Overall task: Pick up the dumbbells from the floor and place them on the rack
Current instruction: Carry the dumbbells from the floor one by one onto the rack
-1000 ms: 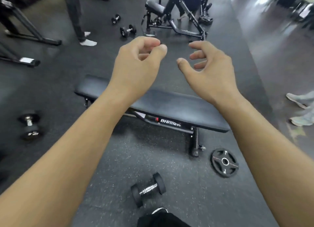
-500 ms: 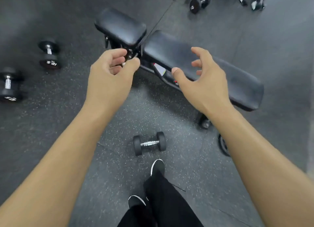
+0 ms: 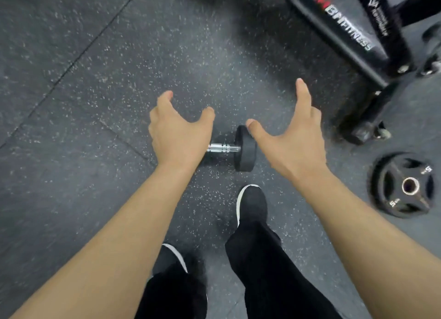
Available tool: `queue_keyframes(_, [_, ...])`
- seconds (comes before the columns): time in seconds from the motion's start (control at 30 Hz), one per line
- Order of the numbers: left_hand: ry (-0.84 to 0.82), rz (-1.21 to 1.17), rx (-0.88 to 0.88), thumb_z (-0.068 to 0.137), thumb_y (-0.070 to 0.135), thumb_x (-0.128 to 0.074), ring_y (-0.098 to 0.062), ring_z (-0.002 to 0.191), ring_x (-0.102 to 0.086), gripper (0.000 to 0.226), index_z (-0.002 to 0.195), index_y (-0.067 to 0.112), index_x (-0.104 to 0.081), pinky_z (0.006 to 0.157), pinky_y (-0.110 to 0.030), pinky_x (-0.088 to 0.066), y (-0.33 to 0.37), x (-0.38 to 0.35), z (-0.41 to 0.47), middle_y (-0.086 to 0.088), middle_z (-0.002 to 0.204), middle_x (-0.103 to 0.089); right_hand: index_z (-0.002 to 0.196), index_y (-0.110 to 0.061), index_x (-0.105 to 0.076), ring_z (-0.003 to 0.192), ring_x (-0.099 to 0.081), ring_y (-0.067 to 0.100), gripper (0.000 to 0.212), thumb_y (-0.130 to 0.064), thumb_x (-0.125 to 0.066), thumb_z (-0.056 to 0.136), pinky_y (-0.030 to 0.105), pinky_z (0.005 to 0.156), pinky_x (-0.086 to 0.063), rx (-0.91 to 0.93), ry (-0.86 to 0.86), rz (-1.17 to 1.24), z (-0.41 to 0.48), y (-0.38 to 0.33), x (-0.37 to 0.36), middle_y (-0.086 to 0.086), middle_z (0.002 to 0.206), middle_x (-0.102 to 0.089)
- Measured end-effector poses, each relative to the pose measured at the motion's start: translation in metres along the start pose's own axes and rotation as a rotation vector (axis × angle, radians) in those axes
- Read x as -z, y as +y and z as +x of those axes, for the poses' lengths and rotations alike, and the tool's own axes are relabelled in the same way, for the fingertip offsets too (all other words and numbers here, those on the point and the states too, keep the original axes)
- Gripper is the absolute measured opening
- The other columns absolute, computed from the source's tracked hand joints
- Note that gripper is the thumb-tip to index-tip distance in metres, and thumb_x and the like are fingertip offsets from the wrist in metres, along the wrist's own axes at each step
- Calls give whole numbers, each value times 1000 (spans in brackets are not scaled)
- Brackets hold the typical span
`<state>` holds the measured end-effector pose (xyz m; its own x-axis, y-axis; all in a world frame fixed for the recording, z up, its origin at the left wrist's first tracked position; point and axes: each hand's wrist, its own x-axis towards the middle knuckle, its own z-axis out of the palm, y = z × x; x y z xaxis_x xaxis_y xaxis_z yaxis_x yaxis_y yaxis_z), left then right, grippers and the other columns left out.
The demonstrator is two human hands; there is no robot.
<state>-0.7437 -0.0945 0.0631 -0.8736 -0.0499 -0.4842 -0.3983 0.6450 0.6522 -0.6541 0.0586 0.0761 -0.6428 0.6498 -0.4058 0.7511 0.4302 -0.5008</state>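
Note:
A small black dumbbell [image 3: 243, 149] with a chrome handle lies on the speckled rubber floor just ahead of my feet. Its left head is hidden under my left hand [image 3: 179, 134], which hovers over it with fingers spread and holds nothing. My right hand [image 3: 293, 139] is open too, above and to the right of the dumbbell's right head, thumb over its top edge. Whether either hand touches the dumbbell is unclear. No rack is in view.
The black frame of a bench [image 3: 353, 41] stands at the upper right, its foot close to my right hand. A black weight plate [image 3: 403, 185] lies flat on the floor at the right. My two black shoes [image 3: 250, 204] stand just behind the dumbbell.
The view has tilted down and come much closer to the floor. Both hands have dropped from in front of the bench to just over the dumbbell and opened wider.

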Motion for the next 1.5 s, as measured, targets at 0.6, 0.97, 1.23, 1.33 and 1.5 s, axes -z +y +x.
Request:
queue_keyframes(0.6, [-39, 57, 291, 67, 34, -82, -22, 99, -60, 70, 130, 24, -55, 78, -31, -44, -171, -118, 144, -1, 125, -62, 159, -32, -29, 115, -61, 30, 91, -49, -77, 84, 33, 81, -39, -406, -47, 47, 112, 110, -201, -3, 114, -61])
queue_keyframes(0.97, [-93, -9, 452, 43, 24, -75, -27, 88, -71, 57, 99, 16, -67, 79, -42, -63, -160, -117, 155, -4, 95, -73, 130, -24, -54, 87, -63, 21, 69, -23, -84, 68, 29, 65, -49, -611, -161, 217, 138, 110, -198, -3, 102, -65])
queue_keyframes(1.23, [-36, -12, 405, 46, 27, -73, -27, 91, -71, 48, 93, 25, -64, 85, -44, -62, -166, -106, 120, 4, 91, -72, 132, -30, -57, 100, -68, 29, 65, -19, -80, 72, 44, 92, -58, -430, -149, 197, 114, 110, -184, -4, 101, -70])
queue_keyframes(1.33, [17, -39, 381, 45, 33, -78, -24, 86, -70, 51, 93, 27, -61, 75, -36, -59, -146, -79, 91, 4, 90, -70, 129, -37, -60, 97, -69, 24, 65, -22, -80, 69, 40, 91, -58, -253, -113, 163, 106, 80, -144, -12, 96, -70])
queue_keyframes(1.5, [122, -89, 148, 50, 34, -85, -16, 79, -69, 49, 93, 27, -63, 67, -34, -57, -26, 24, 38, 8, 88, -70, 125, -49, -58, 82, -67, 10, 70, -25, -82, 64, 29, 78, -57, 17, 23, 258, 72, -30, -12, -26, 85, -63])
